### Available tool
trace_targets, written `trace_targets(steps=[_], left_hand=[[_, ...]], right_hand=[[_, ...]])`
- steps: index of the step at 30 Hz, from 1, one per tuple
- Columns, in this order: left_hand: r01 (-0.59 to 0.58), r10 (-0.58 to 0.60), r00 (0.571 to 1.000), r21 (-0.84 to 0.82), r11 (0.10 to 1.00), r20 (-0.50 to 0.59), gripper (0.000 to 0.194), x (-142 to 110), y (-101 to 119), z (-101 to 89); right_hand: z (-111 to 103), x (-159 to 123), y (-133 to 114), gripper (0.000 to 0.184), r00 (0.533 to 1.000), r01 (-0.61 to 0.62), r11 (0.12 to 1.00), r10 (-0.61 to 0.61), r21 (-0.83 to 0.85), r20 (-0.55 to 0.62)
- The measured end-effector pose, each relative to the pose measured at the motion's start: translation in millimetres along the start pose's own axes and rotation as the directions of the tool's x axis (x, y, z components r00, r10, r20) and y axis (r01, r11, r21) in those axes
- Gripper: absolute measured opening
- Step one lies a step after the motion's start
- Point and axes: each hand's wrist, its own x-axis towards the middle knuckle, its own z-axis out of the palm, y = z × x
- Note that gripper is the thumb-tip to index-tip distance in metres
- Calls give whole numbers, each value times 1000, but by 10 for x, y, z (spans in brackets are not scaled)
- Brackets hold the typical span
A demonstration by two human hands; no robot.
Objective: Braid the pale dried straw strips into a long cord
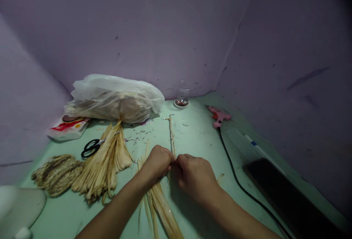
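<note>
My left hand and my right hand meet at the middle of the green table, both with fingers closed. Between them they pinch the near end of a thin braided straw cord that runs away from me across the table. Loose pale straw strips trail from under my left hand toward me. The fingertips themselves are hidden by the backs of the hands.
A heap of straw strips lies left, with black scissors and a coiled braid beside it. A plastic bag sits behind. A pink glue gun and its black cable lie right, a dark slab beyond.
</note>
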Motion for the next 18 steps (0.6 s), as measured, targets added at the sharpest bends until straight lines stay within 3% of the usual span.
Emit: trace_targets(steps=[7,12,14,18], left_hand=[[33,-33,999,-158,987,2,10,-4,-18,-25],[-76,86,995,-202,976,41,7,24,-79,-25],[-100,109,993,-182,978,40,6,31,-94,-32],[-132,140,989,-134,982,47,6,71,-110,-66]], right_hand=[[41,-47,-76,24,992,102,994,-99,-39,78],[-152,-70,-15,14,957,188,961,-225,202,181],[-254,-13,79,16,962,105,924,-188,367,199],[-362,244,344,27,991,-133,805,127,579,50]])
